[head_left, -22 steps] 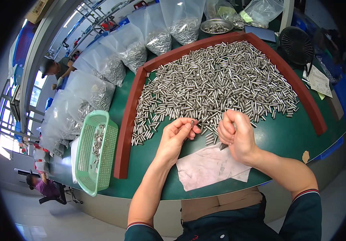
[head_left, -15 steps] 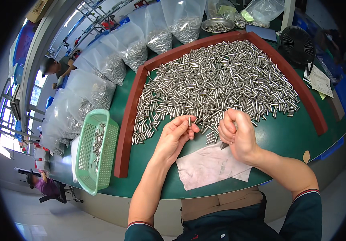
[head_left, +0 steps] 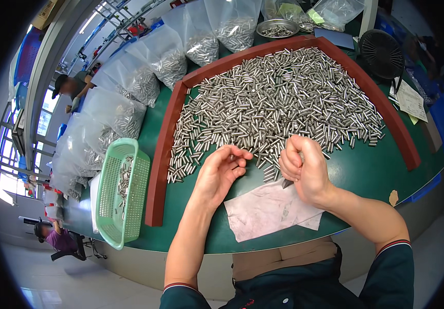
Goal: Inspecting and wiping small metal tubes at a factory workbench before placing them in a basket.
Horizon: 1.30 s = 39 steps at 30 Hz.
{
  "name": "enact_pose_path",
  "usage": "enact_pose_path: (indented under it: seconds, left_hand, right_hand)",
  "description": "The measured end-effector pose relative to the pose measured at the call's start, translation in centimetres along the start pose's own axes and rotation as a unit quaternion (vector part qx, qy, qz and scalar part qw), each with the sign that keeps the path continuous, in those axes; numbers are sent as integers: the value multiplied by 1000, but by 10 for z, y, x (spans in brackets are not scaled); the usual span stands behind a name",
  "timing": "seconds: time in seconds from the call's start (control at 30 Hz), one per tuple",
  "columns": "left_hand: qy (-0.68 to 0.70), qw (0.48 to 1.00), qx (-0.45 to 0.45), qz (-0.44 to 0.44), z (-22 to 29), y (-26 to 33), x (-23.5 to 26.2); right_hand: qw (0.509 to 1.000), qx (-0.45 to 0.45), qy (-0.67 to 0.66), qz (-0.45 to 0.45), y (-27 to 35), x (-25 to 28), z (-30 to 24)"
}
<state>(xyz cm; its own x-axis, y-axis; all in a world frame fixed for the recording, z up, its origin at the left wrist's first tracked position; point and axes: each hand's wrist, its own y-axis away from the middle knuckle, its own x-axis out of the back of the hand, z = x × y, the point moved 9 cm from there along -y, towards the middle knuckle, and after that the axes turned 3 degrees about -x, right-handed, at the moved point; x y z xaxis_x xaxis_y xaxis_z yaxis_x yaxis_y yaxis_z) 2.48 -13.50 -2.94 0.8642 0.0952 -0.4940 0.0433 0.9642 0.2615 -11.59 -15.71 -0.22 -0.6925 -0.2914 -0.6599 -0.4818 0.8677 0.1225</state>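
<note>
A broad heap of short shiny metal pins (head_left: pixel 278 98) covers the green tabletop (head_left: pixel 356 190). At its near edge my left hand (head_left: pixel 217 172) is open, fingers curved and apart, and I see nothing between them. My right hand (head_left: pixel 308 167) is closed in a fist around a dark thing; only its pointed tip (head_left: pixel 286 183) shows below the fingers, so its kind is hidden. Between the hands a few pins lie loose from the heap. A stained pale pink cloth (head_left: pixel 263 213) lies flat just below, its upper right part under my right hand.
A red-brown raised border (head_left: pixel 159 190) frames the heap on the left, back and right. Left of it stands a green plastic basket (head_left: pixel 140 190) holding some pins. Clear bags (head_left: pixel 201 49) of pins, a metal bowl (head_left: pixel 261 32), a black fan (head_left: pixel 381 55) and papers (head_left: pixel 411 103) surround it.
The pin that was between my left fingertips is gone, and those fingers have opened. My right fist stays almost in place.
</note>
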Motion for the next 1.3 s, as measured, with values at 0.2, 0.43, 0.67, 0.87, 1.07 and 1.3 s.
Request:
enact_pose_path:
  seconds: [0.2, 0.43, 0.67, 0.87, 1.07, 1.3]
  left_hand:
    - [-482, 858, -154, 84, 19, -1, -14]
    - [-620, 746, -236, 67, 19, -1, -38]
    - [-248, 965, -79, 32, 11, -1, -11]
    - [-12, 999, 35, -23, -7, 0, -6]
    - [-27, 999, 23, -11, -2, 4, -6]
    - [-45, 999, -2, 12, -1, 3, -6]
  right_hand:
    - [1000, -11, 0, 7, -1, 0, 1]
    - [1000, -2, 18, 11, -1, -3, -2]
    - [1000, -10, -4, 8, 0, 0, 1]
    - [1000, -7, 14, 26, 1, 1, -4]
    - [1000, -17, 10, 11, 0, -4, -1]
    - [1000, -12, 16, 25, 2, -1, -3]
